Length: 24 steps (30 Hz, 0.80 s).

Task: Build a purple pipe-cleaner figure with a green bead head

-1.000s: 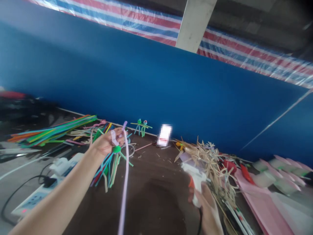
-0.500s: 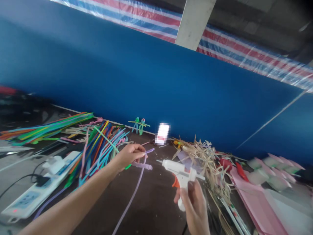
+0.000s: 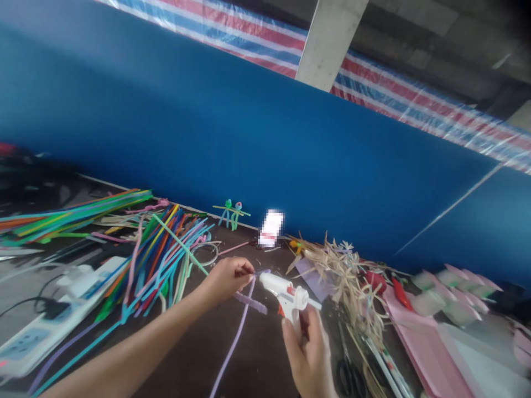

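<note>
Between the fingertips of my left hand (image 3: 230, 276) a purple pipe cleaner (image 3: 237, 331) is pinched, its long end trailing down toward the front of the table. A thicker, coiled purple piece (image 3: 255, 304) sticks out below those fingers. My right hand (image 3: 309, 348) grips a white hot glue gun (image 3: 286, 293) with an orange trigger by its handle. The gun's nozzle points left, close to the pinched pipe cleaner; whether the tip touches it I cannot tell. Two small pipe-cleaner figures (image 3: 231, 214) stand at the back, against the blue wall.
Bundles of coloured pipe cleaners (image 3: 166, 249) lie at left, beside a white power strip (image 3: 29, 337). A bright, blurred-out rectangle (image 3: 271, 228) is at the back. Dried straw strips (image 3: 336, 265), black scissors (image 3: 348, 373) and a pink tray (image 3: 418, 331) lie at right.
My right hand has brought the glue gun left, so its nozzle is now by my left fingertips. The left hand is slightly lower, still pinching the purple pipe cleaner. The view has shifted slightly.
</note>
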{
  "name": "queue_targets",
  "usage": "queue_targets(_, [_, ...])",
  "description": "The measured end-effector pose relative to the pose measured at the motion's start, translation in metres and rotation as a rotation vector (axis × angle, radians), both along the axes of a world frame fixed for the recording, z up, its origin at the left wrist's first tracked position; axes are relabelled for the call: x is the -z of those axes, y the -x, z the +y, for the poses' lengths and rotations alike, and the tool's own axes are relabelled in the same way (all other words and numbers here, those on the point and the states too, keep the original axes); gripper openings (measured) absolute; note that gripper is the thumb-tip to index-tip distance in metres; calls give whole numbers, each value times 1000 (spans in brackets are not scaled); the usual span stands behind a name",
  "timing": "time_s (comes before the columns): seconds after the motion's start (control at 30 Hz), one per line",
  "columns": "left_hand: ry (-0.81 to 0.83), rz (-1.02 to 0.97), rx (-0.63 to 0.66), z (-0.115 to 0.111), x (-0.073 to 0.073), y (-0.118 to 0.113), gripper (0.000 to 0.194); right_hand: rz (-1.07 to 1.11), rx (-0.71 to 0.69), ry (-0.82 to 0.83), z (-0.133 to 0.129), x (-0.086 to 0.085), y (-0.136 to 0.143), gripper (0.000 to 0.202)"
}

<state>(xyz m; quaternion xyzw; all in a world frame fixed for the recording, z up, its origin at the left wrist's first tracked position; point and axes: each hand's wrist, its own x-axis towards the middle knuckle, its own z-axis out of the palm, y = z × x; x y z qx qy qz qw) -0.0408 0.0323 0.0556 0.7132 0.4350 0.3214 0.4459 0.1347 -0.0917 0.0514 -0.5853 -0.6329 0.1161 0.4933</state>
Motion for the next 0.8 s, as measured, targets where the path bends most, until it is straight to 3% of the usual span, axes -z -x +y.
queue_targets(0.27, [-68,38,1,2,6,-1,16,-74,14,-4,2,-1,-3,23])
queue_targets(0.57, [-156,140,-19,0,2,0,14,-142,28,13,1,-4,-5,17])
queue_targets(0.8, [-117,131,-10,0,2,-1,16,20,29,-3,0,-2,-7,27])
